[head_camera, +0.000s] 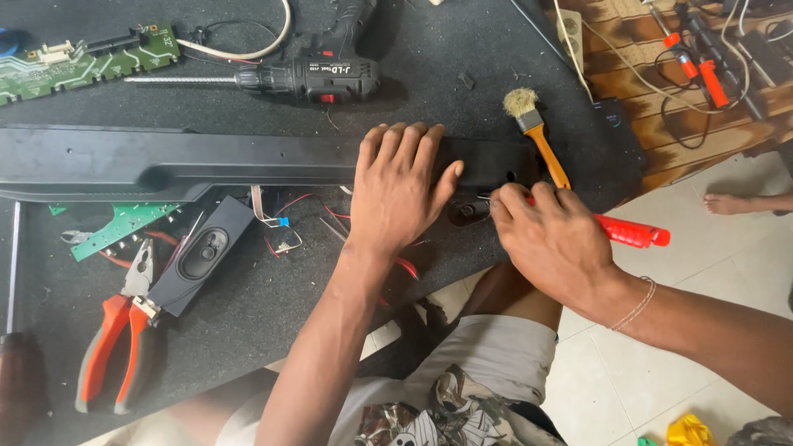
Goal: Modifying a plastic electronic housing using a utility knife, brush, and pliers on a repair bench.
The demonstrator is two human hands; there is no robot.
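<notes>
Long black panel (206,161) flat; red-handled tool (632,233) gripped.

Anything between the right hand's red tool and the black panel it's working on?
Nothing visible. The right hand holds the red-handled tool with its tip at the near edge of the long black panel; the fingers hide the contact point. The left hand lies flat on the panel, beside the tool. The brush lies just behind.

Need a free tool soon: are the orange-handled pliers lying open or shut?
Open. The pliers lie flat on the dark mat, their orange handles spread apart toward the near edge, away from both hands.
</notes>
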